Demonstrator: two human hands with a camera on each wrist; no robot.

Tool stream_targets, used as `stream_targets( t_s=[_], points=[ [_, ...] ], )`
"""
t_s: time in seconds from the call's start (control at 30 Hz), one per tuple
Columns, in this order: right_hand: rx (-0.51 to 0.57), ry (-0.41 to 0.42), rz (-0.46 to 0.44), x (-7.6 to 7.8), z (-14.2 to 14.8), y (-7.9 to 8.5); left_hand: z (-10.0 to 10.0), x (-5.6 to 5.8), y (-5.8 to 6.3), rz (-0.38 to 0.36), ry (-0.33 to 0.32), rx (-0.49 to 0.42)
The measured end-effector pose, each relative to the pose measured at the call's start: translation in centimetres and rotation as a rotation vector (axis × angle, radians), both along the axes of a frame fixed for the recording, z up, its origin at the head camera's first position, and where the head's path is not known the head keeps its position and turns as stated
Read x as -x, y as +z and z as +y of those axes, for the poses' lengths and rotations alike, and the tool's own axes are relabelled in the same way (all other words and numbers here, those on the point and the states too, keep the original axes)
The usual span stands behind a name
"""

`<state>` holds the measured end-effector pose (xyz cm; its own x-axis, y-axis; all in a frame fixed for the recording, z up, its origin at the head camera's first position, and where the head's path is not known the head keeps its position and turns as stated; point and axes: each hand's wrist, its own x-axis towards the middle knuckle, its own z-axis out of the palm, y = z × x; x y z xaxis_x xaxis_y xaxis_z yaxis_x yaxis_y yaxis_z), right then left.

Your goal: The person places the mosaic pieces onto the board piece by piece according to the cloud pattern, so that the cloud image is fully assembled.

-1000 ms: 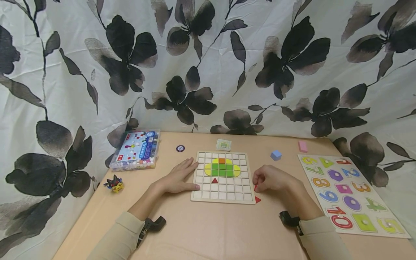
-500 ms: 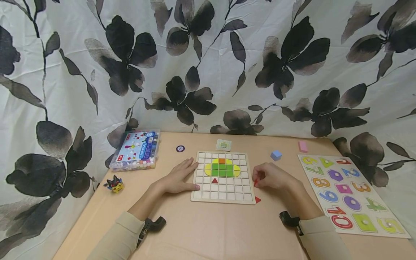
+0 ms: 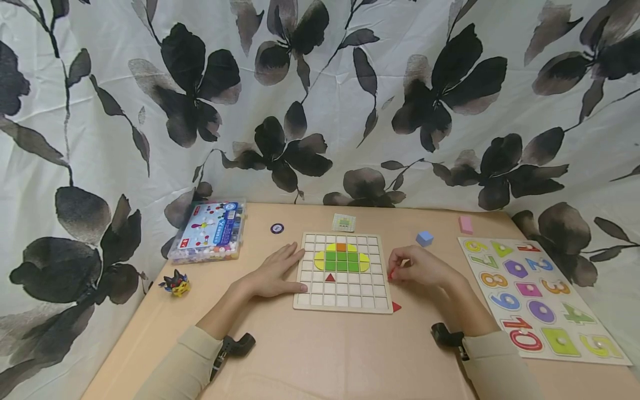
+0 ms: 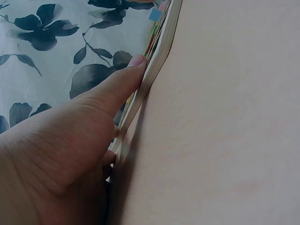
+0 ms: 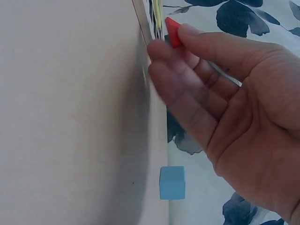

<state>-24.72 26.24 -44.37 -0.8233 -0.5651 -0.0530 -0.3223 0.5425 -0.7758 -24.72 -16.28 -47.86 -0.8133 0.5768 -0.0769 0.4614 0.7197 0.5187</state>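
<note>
A white grid board [image 3: 320, 303] lies on the table, bearing green, yellow and orange pieces in its upper half and a small red triangle [image 3: 330, 278] below them. My left hand [image 3: 272, 276] rests against the board's left edge, fingers extended, with the thumb [image 4: 126, 77] touching the rim. Just off the right edge, my right hand [image 3: 419, 268] pinches a red piece [image 5: 173, 33] between thumb and fingers; in the head view the fingers mostly cover it. Another red triangle [image 3: 396, 306] lies on the table by the board's lower right corner.
Behind the board is a small pattern card [image 3: 344, 223]. A blue block [image 3: 424, 239], a pink block [image 3: 465, 225] and a number puzzle board [image 3: 510, 336] lie to the right. At left are a plastic case [image 3: 207, 233], a round disc [image 3: 277, 228] and a small figurine [image 3: 176, 283].
My right hand has lifted slightly, with the red piece turned and drawn up in its fingertips. The left hand and board have stayed put.
</note>
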Motion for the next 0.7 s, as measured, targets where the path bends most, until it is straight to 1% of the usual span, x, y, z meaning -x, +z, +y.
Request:
stream_targets(
  t_s=[0.23, 0.57, 0.7],
  points=[
    [0.078, -0.008, 0.009, -0.2, -0.6, 0.2, 0.0, -0.1, 0.1, -0.007, 0.002, -0.004],
    [0.082, -0.081, 0.024, -0.5, -2.8, 0.8, 0.0, -0.1, 0.2, -0.009, 0.005, 0.0],
    [0.079, -0.085, 0.047, -0.5, -3.6, 0.8, 0.0, -0.1, 0.2, -0.008, 0.005, 0.0]
  ],
)
